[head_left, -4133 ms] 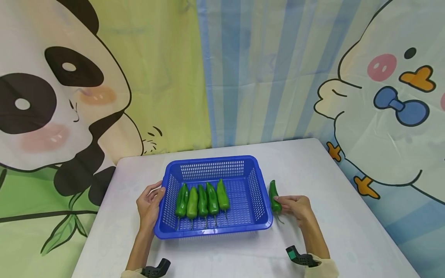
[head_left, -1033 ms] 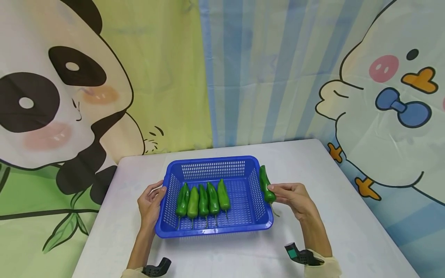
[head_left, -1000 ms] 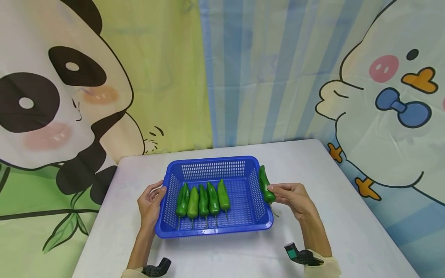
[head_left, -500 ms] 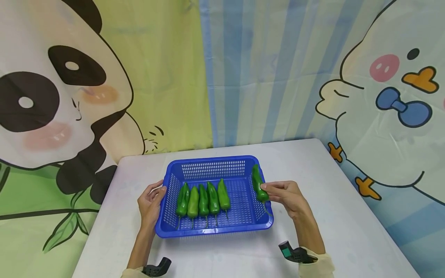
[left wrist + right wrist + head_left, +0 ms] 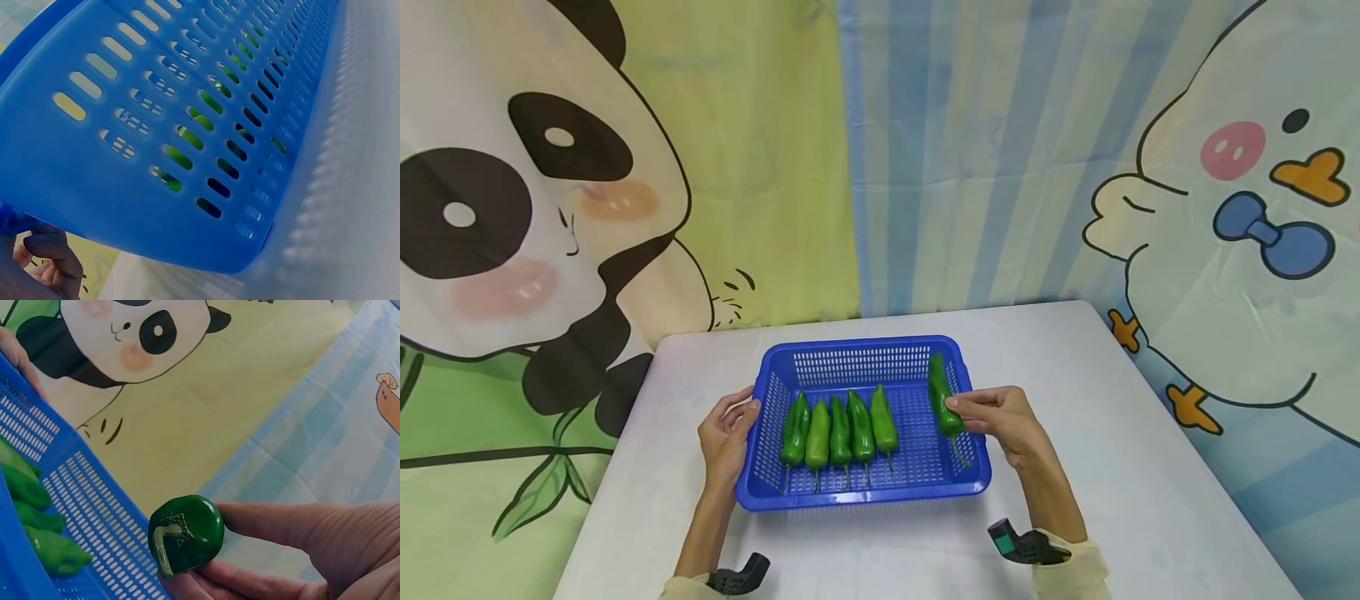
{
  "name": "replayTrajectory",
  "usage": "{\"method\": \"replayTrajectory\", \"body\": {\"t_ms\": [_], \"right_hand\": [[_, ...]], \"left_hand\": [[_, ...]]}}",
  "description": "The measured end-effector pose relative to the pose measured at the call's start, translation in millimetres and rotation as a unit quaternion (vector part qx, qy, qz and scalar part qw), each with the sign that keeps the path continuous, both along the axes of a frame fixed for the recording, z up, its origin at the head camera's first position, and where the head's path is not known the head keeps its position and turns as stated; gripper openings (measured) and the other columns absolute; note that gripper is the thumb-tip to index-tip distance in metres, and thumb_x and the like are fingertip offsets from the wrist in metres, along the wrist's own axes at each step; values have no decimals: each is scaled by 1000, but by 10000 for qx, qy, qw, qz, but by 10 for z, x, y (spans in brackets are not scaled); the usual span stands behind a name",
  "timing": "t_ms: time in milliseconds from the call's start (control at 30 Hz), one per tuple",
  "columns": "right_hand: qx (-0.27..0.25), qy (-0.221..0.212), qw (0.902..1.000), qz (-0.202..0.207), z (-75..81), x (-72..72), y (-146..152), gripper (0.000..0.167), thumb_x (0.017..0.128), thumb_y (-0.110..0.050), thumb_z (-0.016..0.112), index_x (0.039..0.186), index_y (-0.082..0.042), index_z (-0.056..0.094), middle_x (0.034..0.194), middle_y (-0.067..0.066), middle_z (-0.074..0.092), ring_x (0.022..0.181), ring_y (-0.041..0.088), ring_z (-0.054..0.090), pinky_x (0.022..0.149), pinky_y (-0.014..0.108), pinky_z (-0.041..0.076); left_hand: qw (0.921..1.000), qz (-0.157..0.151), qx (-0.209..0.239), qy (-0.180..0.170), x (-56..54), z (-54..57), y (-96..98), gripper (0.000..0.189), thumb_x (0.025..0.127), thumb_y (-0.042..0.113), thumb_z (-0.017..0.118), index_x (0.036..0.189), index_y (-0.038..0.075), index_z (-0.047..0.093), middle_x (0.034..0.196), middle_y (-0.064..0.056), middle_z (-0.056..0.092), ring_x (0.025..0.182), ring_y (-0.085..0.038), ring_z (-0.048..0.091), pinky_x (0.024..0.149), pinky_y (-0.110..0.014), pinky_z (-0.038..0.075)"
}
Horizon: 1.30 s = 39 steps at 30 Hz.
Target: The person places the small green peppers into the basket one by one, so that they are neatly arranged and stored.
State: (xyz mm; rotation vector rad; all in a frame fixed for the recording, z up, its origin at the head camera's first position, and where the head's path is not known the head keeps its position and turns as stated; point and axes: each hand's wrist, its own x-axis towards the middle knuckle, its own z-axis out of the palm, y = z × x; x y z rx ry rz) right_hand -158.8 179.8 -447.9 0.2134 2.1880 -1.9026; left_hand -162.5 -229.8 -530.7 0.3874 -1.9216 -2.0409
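Note:
A blue plastic basket [image 5: 862, 502] with slotted walls stands on the white table, its left side gripped at the rim by my left hand [image 5: 726, 435]. Several green peppers [image 5: 840, 433] lie side by side in its left and middle part, stems toward me. Over the basket's right part, my right hand [image 5: 1002, 419] pinches one more green pepper [image 5: 942, 396] between thumb and fingers. In the right wrist view this held pepper [image 5: 187, 531] shows its stem end. Through the slots in the left wrist view, parts of the peppers [image 5: 178, 156] appear green.
The white table [image 5: 1120, 467] reaches to a curtain [image 5: 760, 167] printed with cartoon animals. Both wrists carry a black camera mount [image 5: 1028, 546]. The basket's raised right rim [image 5: 964, 375] runs beneath my right hand's side.
My right hand has lifted the pepper from beside the basket and carried it left over the right rim to above the inside. The left hand stays at the rim.

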Motion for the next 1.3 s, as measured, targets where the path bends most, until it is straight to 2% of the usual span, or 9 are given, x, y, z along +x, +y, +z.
{"method": "replayTrajectory", "body": {"t_ms": [267, 633, 1000, 1300], "right_hand": [[135, 99, 9999, -39, 11, -28, -131, 40, 95, -19, 85, 119, 12, 77, 102, 13, 82, 85, 18, 80, 89, 32, 68], [673, 449, 9957, -451, -18, -47, -361, 28, 91, -15, 89, 105, 9, 82, 102, 21, 82, 80, 23, 82, 82, 37, 70], [1493, 700, 9861, -223, -76, -137, -510, 23, 89, -13, 90, 98, 7, 83, 94, 20, 82, 76, 24, 81, 77, 40, 70], [1927, 659, 9789, -147, -167, -211, -600, 21, 88, -14, 92, 95, 5, 84, 91, 19, 82, 72, 22, 79, 72, 40, 70]], "left_hand": [[10000, -11, 11, 19, -3, 3, 3, 35, 105, 10, 73, 135, -7, 69, 93, 13, 78, 81, -1, 76, 74, -15, 63], [10000, -25, 68, 34, -1, -7, -3, 36, 105, 10, 73, 136, -7, 68, 93, 12, 79, 81, -1, 77, 73, -16, 63], [10000, -28, 22, 2, 0, -11, 1, 35, 106, 11, 72, 136, -6, 68, 92, 13, 78, 81, -1, 77, 74, -16, 64], [10000, -6, 72, 38, -7, -7, 3, 35, 105, 9, 72, 136, -8, 68, 91, 12, 79, 80, -1, 77, 73, -15, 63]]}}
